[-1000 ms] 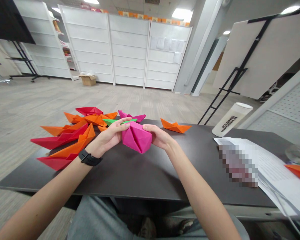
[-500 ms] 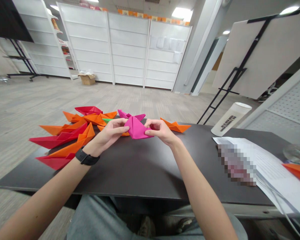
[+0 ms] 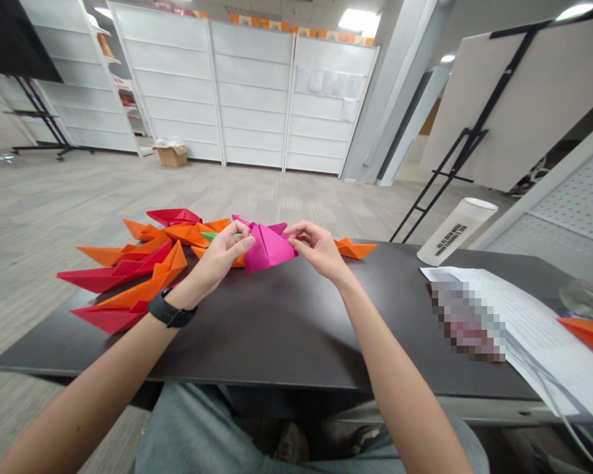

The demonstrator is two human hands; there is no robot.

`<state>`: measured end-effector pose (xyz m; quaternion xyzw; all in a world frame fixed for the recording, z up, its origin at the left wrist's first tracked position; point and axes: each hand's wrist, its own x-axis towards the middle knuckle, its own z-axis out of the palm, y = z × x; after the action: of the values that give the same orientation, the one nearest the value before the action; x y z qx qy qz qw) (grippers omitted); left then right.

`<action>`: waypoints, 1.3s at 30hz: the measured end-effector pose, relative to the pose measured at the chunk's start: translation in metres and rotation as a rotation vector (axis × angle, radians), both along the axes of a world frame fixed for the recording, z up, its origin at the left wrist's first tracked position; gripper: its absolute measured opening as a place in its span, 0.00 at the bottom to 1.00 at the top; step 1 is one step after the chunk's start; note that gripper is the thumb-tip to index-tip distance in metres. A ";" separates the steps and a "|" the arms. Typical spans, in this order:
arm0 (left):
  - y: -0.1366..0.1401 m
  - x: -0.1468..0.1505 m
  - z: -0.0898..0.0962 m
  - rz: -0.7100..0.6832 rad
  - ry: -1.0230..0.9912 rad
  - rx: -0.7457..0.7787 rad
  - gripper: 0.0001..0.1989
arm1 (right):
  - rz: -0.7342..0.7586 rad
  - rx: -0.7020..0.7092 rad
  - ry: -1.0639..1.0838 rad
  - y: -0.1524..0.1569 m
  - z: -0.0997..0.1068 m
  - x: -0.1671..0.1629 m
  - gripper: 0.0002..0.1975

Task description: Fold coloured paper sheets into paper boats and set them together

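A folded magenta paper boat [image 3: 269, 249] is held above the dark table [image 3: 277, 329], between my two hands. My left hand [image 3: 227, 250] pinches its left side with thumb and fingers; a black watch band circles that wrist. At the right tip, my right hand [image 3: 316, 249] pinches the paper between thumb and fingertips. Just behind stands another magenta paper boat [image 3: 277, 228], partly covered by the held one. A bit of green paper [image 3: 209, 236] shows by my left hand. An orange paper boat [image 3: 358, 249] lies beyond my right hand.
Several red and orange paper boats [image 3: 133, 266] crowd the table's left side. To the right are a white cylindrical container [image 3: 456, 230], printed sheets [image 3: 528, 322], a blurred-out item, a cable and another orange paper piece [image 3: 588, 336]. White shelving [image 3: 252, 92] stands across the floor.
The magenta paper has been tilted and turned between my hands, its left lower corner now pointing down. My right hand has risen slightly and shifted its pinch on the right tip.
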<state>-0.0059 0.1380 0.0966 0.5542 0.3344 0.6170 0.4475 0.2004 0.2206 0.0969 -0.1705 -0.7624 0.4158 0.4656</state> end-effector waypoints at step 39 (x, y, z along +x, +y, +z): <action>-0.009 -0.009 0.000 0.290 0.374 0.487 0.08 | -0.416 0.631 -0.225 -0.009 0.004 0.002 0.05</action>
<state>-0.0145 0.1286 0.0964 0.6951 0.3289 0.6236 0.1404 0.2029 0.2114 0.1005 -0.2146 -0.8481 0.0365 0.4830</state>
